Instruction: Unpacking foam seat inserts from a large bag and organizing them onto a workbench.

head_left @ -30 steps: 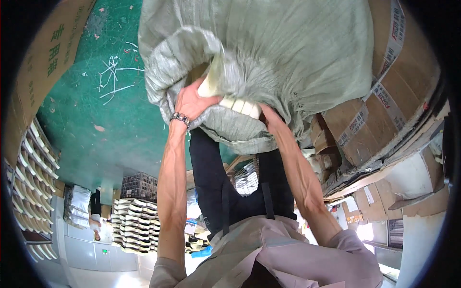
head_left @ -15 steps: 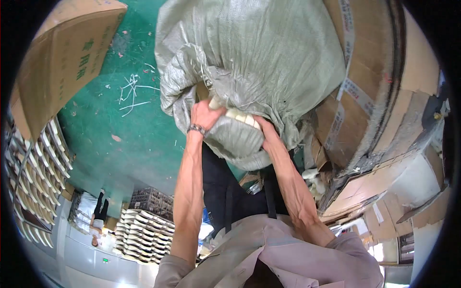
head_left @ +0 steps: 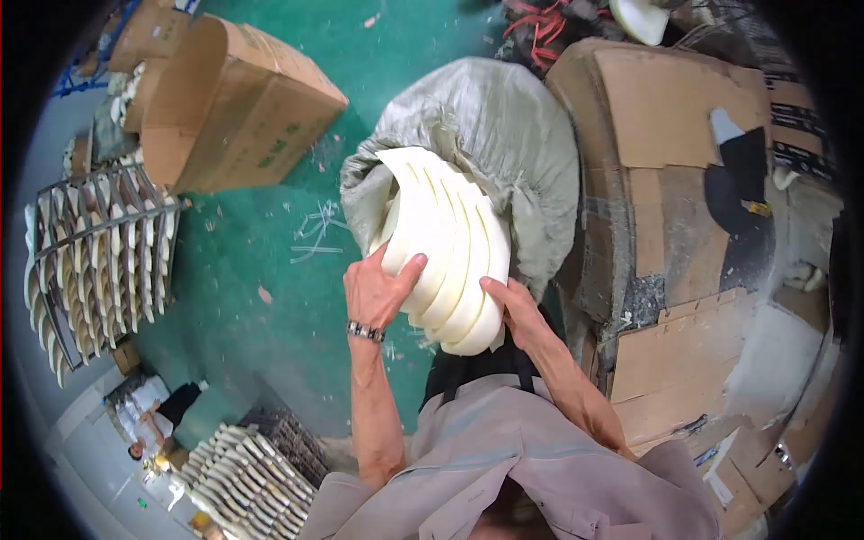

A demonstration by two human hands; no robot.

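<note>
Smooth, curved cream slabs (head_left: 454,238) overlap at a crinkled woven sack (head_left: 531,126). Left hand (head_left: 373,290) and right hand (head_left: 524,315) clamp them, thumbs uppermost.

Greyish-mauve shirt (head_left: 468,445), dk linked bracelet (head_left: 365,332)

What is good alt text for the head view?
A left hand and right hand hold a stack of curved white pieces at the mouth of a grey sack; a carton and a loaded rack stand to the left.
</note>
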